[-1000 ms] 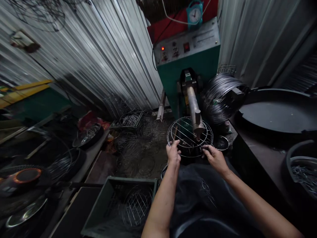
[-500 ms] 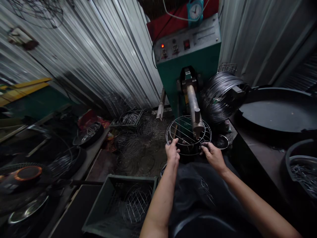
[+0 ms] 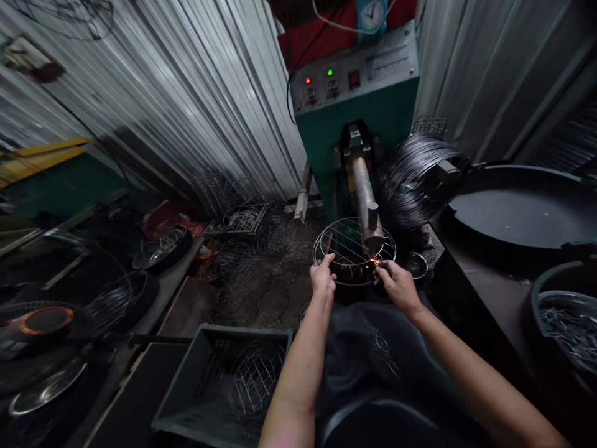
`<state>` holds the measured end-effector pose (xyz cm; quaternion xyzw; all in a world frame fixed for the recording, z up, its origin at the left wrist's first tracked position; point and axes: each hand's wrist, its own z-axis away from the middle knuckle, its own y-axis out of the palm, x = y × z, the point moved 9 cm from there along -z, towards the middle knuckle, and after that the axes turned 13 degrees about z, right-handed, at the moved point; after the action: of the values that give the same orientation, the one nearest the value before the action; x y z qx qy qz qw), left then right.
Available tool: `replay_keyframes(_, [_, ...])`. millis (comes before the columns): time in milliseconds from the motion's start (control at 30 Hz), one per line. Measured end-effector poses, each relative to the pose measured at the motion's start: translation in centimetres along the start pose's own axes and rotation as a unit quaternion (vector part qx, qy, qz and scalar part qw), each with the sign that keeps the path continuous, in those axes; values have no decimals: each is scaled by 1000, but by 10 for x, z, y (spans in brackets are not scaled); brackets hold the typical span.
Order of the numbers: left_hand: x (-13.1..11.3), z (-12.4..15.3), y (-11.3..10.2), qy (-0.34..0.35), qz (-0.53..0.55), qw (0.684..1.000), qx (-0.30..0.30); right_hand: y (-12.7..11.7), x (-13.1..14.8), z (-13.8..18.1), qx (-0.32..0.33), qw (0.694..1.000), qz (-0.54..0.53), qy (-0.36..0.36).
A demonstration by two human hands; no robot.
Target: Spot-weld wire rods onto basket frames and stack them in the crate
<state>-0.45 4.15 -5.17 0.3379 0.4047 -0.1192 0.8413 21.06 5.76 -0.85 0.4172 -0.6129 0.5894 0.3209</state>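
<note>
- Left hand (image 3: 323,277): thumb and fingers pinching the near-left rim of a round wire rack (image 3: 353,247), which extends beyond both hands.
- Right hand (image 3: 395,285): fingertips pinched together at the rack's near-right edge.
- Sparks (image 3: 374,262) beside the right fingertips, under a metal arm (image 3: 366,193).
- Wire coil (image 3: 420,180): beyond the right hand.
- Crate (image 3: 247,330): left of the left hand, nearer.

dim, cool grey overall. we get the most brightness off the corrugated wall (image 3: 209,81), streaky sheen. tiny glows: red lamp (image 3: 308,80), green lamp (image 3: 330,72), orange sparks (image 3: 375,262). thin glints on the wire rack (image 3: 349,242). floor (image 3: 273,292) sinks into shadow. we note wide-angle stretch at edges, left side smeared.
</note>
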Motion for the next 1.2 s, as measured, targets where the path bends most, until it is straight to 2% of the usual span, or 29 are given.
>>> replay_keyframes(100, [0, 2, -1, -8, 2, 1000, -11, -4, -8, 7, 3, 997, -70, 28])
replay_keyframes(200, [1, 3, 0, -20, 5, 1000, -10, -23, -40, 28, -29, 990, -113, 73])
replay_keyframes(267, [1, 3, 0, -25, 4, 1000, -5, -34, -76, 47, -31, 989, -79, 117])
replay_keyframes(367, [1, 3, -1, -27, 1, 1000, -14, -37, -128, 76, 33, 984, 19, 174])
replay_keyframes(433, [1, 4, -2, -27, 1, 999, -22, -41, -147, 89, 39, 981, 66, 180])
replay_keyframes(500, [0, 6, -1, -25, 2, 999, -22, -45, -152, 95, 14, 981, 96, 169])
replay_keyframes(567, [0, 7, 0, -24, 2, 1000, -17, -47, -149, 97, -7, 984, 107, 142])
replay_keyframes(633, [0, 6, 0, -25, 2, 1000, -16, -43, -144, 97, 0, 988, 94, 122])
replay_keyframes(733, [1, 3, -2, -26, 0, 999, -21, -37, -135, 94, 28, 988, 8, 151])
replay_keyframes(800, [2, 2, -3, -25, 0, 1000, -19, -36, -115, 86, 23, 981, -88, 169])
replay_keyframes(900, [3, 4, -3, -11, 1, 1000, -18, -30, -61, 62, 5, 976, -184, 116])
replay_keyframes(967, [3, 8, -2, 4, -3, 1000, -19, -19, -24, 46, 14, 983, -173, 55])
replay_keyframes(1033, [3, 13, -1, 14, -5, 1000, -19, -3, 0, 34, 33, 992, -120, 5])
replay_keyframes(1100, [3, 16, -1, 26, -3, 1000, -17, 9, 7, 27, 41, 997, -60, -15])
replay_keyframes(1200, [1, 19, -1, 44, 1, 999, -10, 15, 4, 20, 38, 999, -5, -16])
